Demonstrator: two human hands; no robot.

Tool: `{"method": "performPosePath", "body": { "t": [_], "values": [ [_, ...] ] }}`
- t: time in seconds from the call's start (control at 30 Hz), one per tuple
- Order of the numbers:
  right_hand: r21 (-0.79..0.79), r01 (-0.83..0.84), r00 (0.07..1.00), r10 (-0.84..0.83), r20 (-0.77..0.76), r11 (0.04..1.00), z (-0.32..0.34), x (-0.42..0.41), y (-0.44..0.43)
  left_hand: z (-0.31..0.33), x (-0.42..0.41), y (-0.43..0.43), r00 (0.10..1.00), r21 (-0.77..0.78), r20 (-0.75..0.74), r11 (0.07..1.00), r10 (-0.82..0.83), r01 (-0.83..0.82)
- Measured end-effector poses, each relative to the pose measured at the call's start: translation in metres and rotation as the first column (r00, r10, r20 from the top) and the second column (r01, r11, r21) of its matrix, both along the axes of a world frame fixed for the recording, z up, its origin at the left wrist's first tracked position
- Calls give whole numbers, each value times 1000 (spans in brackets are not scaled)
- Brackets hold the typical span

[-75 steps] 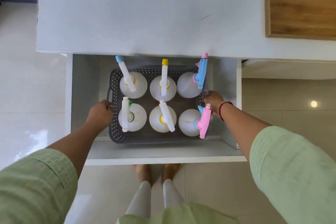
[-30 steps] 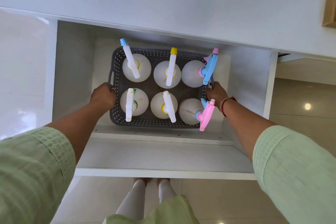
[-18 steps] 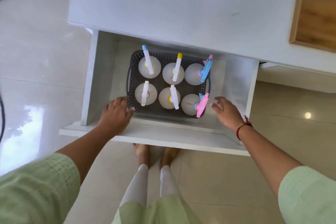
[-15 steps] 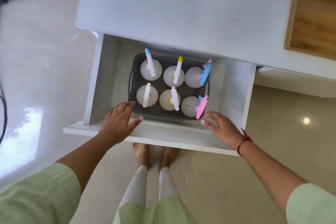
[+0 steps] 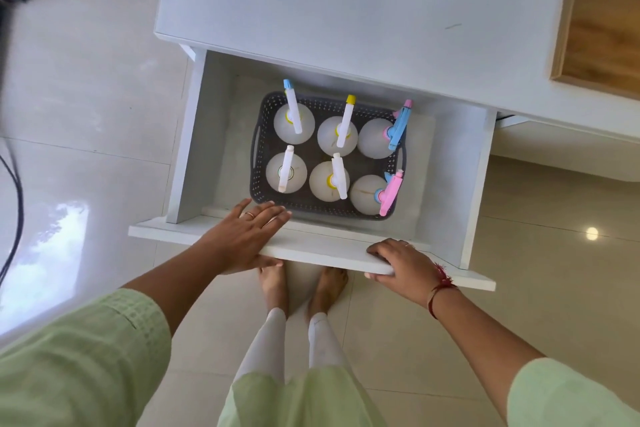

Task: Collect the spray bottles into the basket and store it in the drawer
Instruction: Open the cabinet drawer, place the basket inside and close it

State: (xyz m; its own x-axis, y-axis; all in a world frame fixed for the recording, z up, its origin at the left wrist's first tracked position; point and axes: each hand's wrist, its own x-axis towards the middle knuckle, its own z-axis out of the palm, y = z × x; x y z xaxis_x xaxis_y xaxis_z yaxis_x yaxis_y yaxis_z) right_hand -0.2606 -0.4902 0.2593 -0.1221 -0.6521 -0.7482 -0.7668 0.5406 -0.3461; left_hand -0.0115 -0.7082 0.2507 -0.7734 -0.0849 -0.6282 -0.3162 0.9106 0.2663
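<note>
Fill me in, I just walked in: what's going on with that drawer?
A person stands at an open white drawer. A grey basket holding six spray bottles sits inside it. The left hand lies flat on the drawer's front panel, fingers straight; the right hand grips that panel's edge. The drawer is not yet pushed in.

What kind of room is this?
Probably a home kitchen or utility room: a white counter with a deep drawer, a basket of spray bottles inside it, and shiny floor tiles.
</note>
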Motion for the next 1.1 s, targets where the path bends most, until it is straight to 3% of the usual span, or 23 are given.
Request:
{"method": "performPosePath", "body": {
  "t": [0.43,0.73,0.87,1.1],
  "values": [
    [-57,17,998,-21,-66,998,3,-31,-36,10,-27,-28,988,-299,-156,954,-14,-34],
    [-324,105,907,-224,-356,940,15,-52,-77,11,-60,-50,947,-375,-284,893,147,-251],
    [-441,-18,811,-245,-532,897,17,-57,-89,14,-75,-61,926,-396,-335,865,177,-308],
    [-340,-174,750,-100,-654,924,21,-83,-126,15,-104,-84,890,-409,-402,828,215,-384]
  ]
}}
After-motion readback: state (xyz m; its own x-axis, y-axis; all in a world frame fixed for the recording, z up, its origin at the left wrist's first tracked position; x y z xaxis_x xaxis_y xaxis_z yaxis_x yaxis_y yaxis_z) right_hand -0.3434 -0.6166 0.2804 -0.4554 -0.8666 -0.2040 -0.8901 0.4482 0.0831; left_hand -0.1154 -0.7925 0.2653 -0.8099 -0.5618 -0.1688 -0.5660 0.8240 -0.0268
